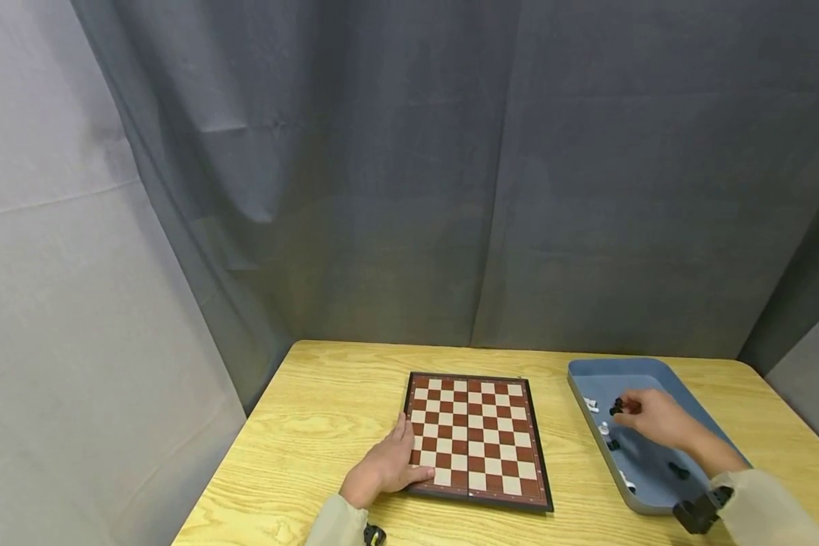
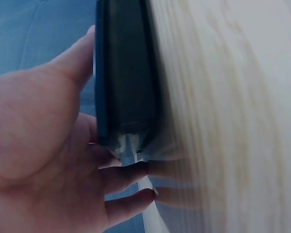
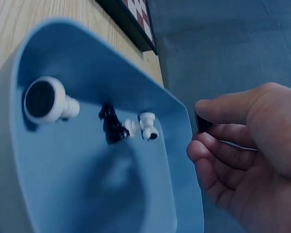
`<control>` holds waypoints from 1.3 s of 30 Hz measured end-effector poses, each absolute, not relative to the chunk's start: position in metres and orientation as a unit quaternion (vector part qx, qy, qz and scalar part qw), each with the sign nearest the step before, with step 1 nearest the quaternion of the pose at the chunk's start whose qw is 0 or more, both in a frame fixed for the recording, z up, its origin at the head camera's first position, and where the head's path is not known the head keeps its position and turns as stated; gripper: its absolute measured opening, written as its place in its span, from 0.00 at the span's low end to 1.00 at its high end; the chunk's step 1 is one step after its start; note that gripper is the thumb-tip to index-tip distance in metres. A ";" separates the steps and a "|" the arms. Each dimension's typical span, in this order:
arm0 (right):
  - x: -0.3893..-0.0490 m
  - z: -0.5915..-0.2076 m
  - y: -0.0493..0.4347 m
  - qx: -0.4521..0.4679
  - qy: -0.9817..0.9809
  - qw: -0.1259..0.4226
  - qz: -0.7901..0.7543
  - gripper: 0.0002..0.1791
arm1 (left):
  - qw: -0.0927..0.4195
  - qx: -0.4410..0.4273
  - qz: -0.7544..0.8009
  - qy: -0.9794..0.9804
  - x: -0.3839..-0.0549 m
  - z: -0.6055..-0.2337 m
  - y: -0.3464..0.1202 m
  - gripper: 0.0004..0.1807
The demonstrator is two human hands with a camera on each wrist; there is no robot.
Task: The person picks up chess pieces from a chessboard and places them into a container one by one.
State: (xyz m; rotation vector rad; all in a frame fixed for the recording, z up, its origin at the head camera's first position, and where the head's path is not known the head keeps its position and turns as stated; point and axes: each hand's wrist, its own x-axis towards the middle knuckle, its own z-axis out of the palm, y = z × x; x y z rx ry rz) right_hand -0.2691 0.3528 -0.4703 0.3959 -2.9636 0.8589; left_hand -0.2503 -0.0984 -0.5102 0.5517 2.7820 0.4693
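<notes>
A chessboard with red-brown and cream squares lies flat on the table. At its left edge rests my left hand, fingers extended along the side and thumb over the near-left corner. The left wrist view shows the board's dark side beside this hand. Over the blue tray, my right hand pinches a small black chess piece between thumb and fingers; its kind is mostly hidden. Below lie white chess pieces and a black knight.
The tray stands right of the board, its raised rim between them. Another black piece lies near my right wrist. The wooden table ends at a grey curtain behind.
</notes>
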 end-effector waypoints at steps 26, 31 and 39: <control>-0.273 -0.482 0.386 0.076 -0.966 -0.077 0.236 0.09 | 0.126 0.183 0.170 0.960 -0.247 -0.506 -0.096 0.53; -0.270 -0.477 0.385 0.065 -0.966 -0.090 0.235 0.13 | 0.128 0.181 0.162 0.962 -0.246 -0.504 -0.095 0.53; -0.264 -0.472 0.376 0.067 -0.974 -0.051 0.211 0.17 | 0.130 0.185 0.136 0.965 -0.252 -0.497 -0.096 0.53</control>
